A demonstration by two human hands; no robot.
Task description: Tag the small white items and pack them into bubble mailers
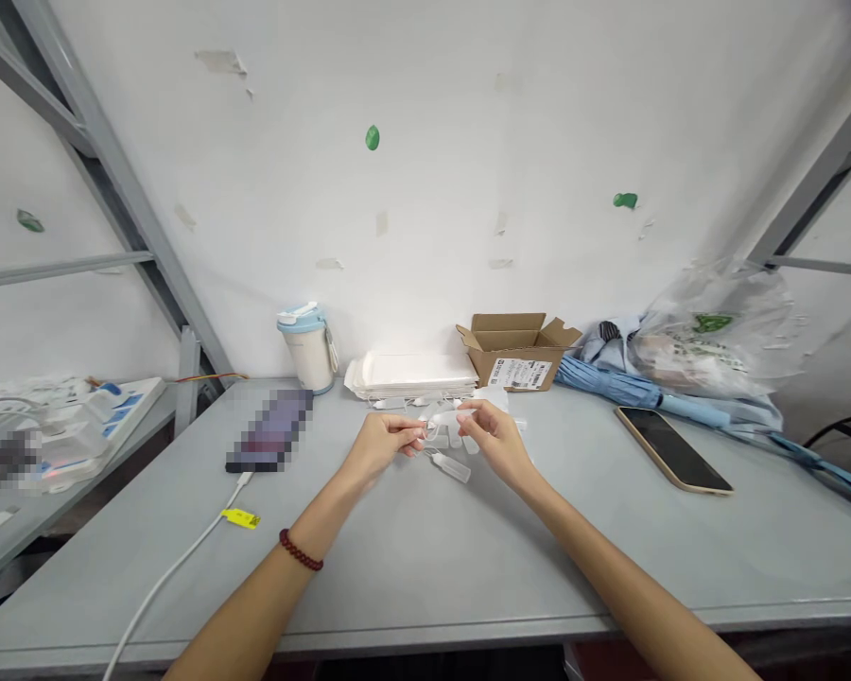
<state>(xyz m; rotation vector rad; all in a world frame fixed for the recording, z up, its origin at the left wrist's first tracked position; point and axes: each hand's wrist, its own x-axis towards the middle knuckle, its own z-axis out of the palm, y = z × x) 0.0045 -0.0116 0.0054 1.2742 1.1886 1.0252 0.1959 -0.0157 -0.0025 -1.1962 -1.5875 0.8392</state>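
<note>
My left hand pinches the small end of a short white cable over the middle of the table. Facing it, my right hand has thumb and fingers closed on a slim white translucent piece, which looks like a cover on that cable. The two hands are a short way apart. Just under them lies a similar short cable with a clear-covered end. Several more white cable pieces are spread behind and partly hidden by my fingers.
Behind the hands are a stack of white trays and an open cardboard box. A cup and a charging phone stand left. Right are another phone, a blue umbrella and a plastic bag.
</note>
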